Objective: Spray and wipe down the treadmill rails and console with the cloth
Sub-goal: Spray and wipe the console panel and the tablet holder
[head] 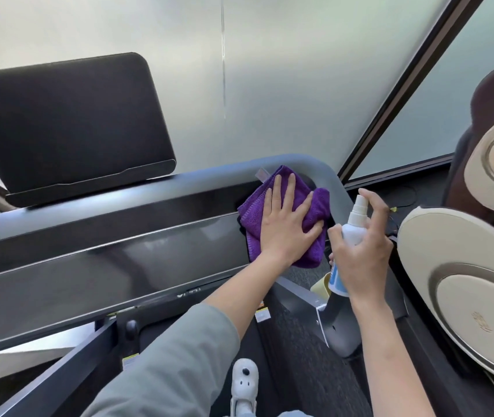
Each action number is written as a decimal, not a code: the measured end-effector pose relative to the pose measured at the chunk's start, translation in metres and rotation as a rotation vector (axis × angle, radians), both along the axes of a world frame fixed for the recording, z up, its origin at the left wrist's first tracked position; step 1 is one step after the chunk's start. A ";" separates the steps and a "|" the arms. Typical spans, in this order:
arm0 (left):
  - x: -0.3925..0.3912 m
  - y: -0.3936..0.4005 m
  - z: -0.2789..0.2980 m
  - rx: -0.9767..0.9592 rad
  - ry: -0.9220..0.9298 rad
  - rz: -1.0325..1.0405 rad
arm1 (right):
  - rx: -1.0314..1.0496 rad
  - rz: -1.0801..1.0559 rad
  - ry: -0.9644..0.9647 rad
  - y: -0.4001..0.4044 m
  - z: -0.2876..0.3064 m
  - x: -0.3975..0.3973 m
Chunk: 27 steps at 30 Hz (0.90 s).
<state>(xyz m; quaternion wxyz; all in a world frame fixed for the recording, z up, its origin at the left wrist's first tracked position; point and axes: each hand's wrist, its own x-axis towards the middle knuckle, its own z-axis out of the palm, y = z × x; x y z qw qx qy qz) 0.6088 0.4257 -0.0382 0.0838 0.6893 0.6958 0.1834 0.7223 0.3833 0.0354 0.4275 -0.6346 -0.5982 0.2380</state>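
While the left hand (284, 224) lies flat with fingers spread on the purple microfibre cloth (314, 212), pressing it against the right end of the treadmill console (119, 251) beside the grey rail (328, 179), the right hand (363, 248) grips a white spray bottle (352, 230) upright just right of the cloth.

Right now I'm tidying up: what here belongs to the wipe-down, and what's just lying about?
In use: purple cloth under left hand; spray bottle in right hand; console; grey rail.
Lying about: yellow cup; massage chair.
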 end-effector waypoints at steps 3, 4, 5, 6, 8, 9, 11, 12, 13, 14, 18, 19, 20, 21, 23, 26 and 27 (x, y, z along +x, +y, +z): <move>-0.014 -0.008 0.002 0.011 -0.019 -0.117 | 0.000 -0.007 0.000 -0.006 0.002 -0.002; -0.020 -0.013 0.002 0.022 -0.019 -0.154 | 0.000 -0.011 0.000 -0.009 0.003 -0.003; -0.025 -0.019 0.001 0.032 -0.020 -0.178 | -0.002 -0.012 -0.002 -0.011 0.003 -0.004; -0.032 -0.026 0.001 0.040 -0.027 -0.187 | -0.005 -0.011 -0.006 -0.013 0.004 -0.006; -0.047 -0.039 0.000 0.044 -0.043 -0.175 | -0.007 -0.008 -0.011 -0.017 0.005 -0.010; -0.056 -0.045 0.000 0.039 -0.047 -0.161 | -0.005 -0.006 -0.010 -0.019 0.007 -0.012; -0.074 -0.056 0.002 0.029 -0.054 -0.129 | 0.005 -0.002 -0.012 -0.023 0.009 -0.020; -0.083 -0.063 0.002 0.031 -0.060 -0.112 | 0.017 -0.001 -0.018 -0.026 0.011 -0.025; -0.092 -0.069 0.003 0.037 -0.067 -0.094 | 0.031 0.000 -0.028 -0.029 0.012 -0.030; -0.101 -0.077 0.004 0.042 -0.074 -0.075 | 0.040 0.002 -0.036 -0.032 0.014 -0.035; -0.140 -0.108 0.002 0.029 -0.078 0.025 | 0.009 0.056 -0.025 -0.047 0.016 -0.060; -0.150 -0.116 0.002 0.026 -0.080 0.064 | 0.003 0.071 -0.026 -0.050 0.017 -0.066; -0.160 -0.123 0.001 0.024 -0.082 0.094 | -0.002 0.078 -0.026 -0.054 0.017 -0.071; -0.171 -0.131 0.001 0.020 -0.083 0.116 | -0.006 0.085 -0.026 -0.059 0.017 -0.079; -0.192 -0.145 -0.001 0.009 -0.080 0.139 | -0.011 0.104 -0.032 -0.067 0.018 -0.093; -0.224 -0.166 -0.001 0.005 -0.092 0.181 | -0.025 0.140 -0.047 -0.078 0.020 -0.119; -0.234 -0.172 -0.001 0.006 -0.097 0.191 | -0.025 0.156 -0.046 -0.081 0.021 -0.127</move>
